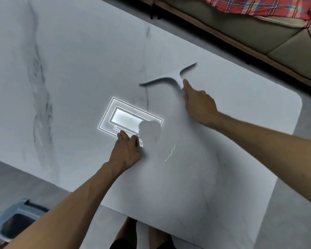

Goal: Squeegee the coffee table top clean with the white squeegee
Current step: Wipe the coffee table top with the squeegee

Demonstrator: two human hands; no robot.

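Note:
The white squeegee (171, 77) lies with its long blade on the white marble coffee table top (83, 69), toward the far right side. My right hand (198, 103) grips its short handle, index finger stretched along it toward the blade. My left hand (127, 150) rests flat on the table nearer to me, fingers spread, holding nothing. A thin streak of water (170, 153) glints on the surface to the right of my left hand.
A ceiling light's reflection (126, 117) shines on the table by my left hand. A sofa (258, 33) with a red plaid cloth (258, 5) runs along the far side. A blue bin (16, 223) stands on the floor at lower left.

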